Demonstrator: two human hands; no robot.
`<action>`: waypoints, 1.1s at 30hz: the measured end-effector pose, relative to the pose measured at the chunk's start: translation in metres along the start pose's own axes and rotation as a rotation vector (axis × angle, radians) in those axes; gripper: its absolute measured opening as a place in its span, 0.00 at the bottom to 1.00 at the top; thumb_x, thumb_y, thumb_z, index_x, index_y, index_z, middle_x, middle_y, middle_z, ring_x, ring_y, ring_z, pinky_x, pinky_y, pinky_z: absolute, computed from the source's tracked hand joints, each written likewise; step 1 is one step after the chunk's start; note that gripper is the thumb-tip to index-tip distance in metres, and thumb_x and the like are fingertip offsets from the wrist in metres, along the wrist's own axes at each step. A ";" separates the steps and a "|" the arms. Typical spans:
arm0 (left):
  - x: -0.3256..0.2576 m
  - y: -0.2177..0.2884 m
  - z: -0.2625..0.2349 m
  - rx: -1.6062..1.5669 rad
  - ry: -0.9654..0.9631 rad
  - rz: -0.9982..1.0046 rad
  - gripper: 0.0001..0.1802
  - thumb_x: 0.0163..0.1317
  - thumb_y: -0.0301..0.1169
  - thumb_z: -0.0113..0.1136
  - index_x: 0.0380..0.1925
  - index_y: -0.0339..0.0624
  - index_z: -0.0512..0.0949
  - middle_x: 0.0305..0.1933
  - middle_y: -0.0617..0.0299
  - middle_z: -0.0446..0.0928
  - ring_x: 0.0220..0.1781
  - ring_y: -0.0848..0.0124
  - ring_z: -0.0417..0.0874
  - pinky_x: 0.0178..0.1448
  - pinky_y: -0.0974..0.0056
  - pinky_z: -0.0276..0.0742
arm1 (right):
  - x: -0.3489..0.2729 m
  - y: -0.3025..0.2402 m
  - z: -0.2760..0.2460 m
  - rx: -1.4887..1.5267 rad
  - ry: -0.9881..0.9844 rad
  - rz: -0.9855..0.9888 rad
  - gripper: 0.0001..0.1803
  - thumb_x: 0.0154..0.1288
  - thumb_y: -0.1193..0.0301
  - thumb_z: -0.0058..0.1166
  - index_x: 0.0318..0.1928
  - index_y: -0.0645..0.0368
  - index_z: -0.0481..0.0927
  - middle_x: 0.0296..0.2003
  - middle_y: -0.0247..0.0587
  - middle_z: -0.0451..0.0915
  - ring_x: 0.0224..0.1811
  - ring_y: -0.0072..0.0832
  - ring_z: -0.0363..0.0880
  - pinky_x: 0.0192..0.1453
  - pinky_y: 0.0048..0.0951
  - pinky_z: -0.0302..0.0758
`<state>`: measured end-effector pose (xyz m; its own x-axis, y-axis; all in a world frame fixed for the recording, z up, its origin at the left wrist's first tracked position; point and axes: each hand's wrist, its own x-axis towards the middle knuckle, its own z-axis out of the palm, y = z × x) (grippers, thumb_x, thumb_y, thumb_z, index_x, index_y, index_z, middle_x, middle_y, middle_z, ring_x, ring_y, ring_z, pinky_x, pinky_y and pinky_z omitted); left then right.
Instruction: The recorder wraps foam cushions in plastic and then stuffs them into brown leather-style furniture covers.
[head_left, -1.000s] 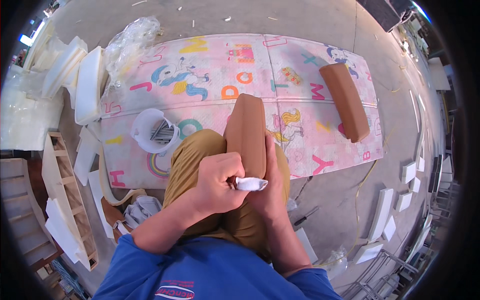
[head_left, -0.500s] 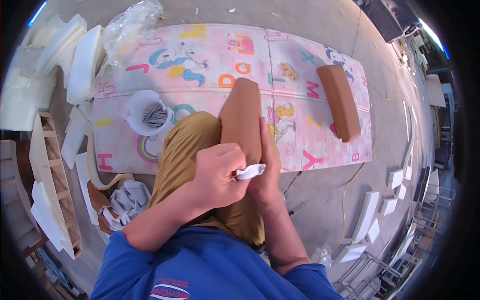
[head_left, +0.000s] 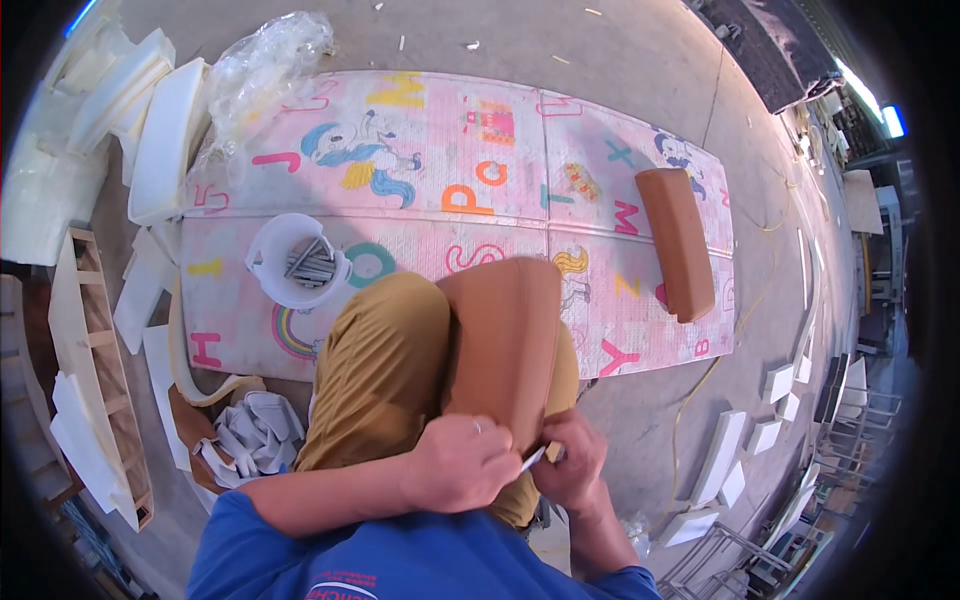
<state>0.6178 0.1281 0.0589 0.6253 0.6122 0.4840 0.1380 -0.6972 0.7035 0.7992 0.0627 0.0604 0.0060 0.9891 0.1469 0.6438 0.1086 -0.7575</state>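
Note:
A brown upholstered cushion (head_left: 505, 340) lies across my lap, its near end toward my body. My left hand (head_left: 465, 463) is closed at that end, fingers curled about a small white fabric strip (head_left: 534, 460). Opposite it, my right hand (head_left: 572, 462) pinches at the cushion's near right corner, where the strip meets its fingers. A small yellowish bit shows by the right thumb; whether it is foam I cannot tell. The cushion's underside is hidden.
A second brown cushion (head_left: 680, 245) lies on the pink printed mat (head_left: 440, 125). A white bucket (head_left: 268, 250) of grey sticks stands left of my knees. White foam blocks (head_left: 722, 455) lie on the right floor. A wooden frame (head_left: 105, 370) and crumpled grey fabric (head_left: 262, 425) are at left.
The cushion has come nearer to my body and shows more of its broad face. Both hands moved down toward me; the right went from the cushion's side to its near corner.

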 end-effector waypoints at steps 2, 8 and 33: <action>-0.008 -0.011 -0.015 -0.286 -0.186 0.016 0.10 0.42 0.28 0.66 0.21 0.44 0.73 0.23 0.63 0.68 0.24 0.64 0.75 0.27 0.64 0.70 | -0.017 0.010 0.004 0.007 -0.099 0.064 0.15 0.35 0.84 0.57 0.29 0.59 0.73 0.27 0.43 0.76 0.25 0.38 0.78 0.26 0.32 0.75; 0.041 -0.070 -0.036 -0.275 0.219 -0.338 0.33 0.51 0.46 0.68 0.53 0.37 0.73 0.58 0.45 0.69 0.63 0.51 0.67 0.62 0.54 0.64 | -0.011 0.005 0.030 0.130 -0.157 0.063 0.14 0.36 0.83 0.60 0.27 0.59 0.74 0.26 0.41 0.76 0.25 0.38 0.79 0.26 0.32 0.75; 0.063 -0.082 -0.009 -0.520 0.087 -0.322 0.24 0.56 0.32 0.49 0.53 0.32 0.68 0.56 0.49 0.69 0.60 0.58 0.66 0.66 0.56 0.58 | 0.117 0.006 0.003 0.263 -0.066 0.133 0.23 0.61 0.56 0.60 0.24 0.64 0.73 0.18 0.48 0.72 0.18 0.38 0.69 0.23 0.32 0.68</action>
<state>0.6393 0.2273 0.0361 0.5462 0.8053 0.2308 -0.0968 -0.2130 0.9723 0.8019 0.1799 0.0709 0.0214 0.9998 0.0003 0.4205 -0.0087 -0.9072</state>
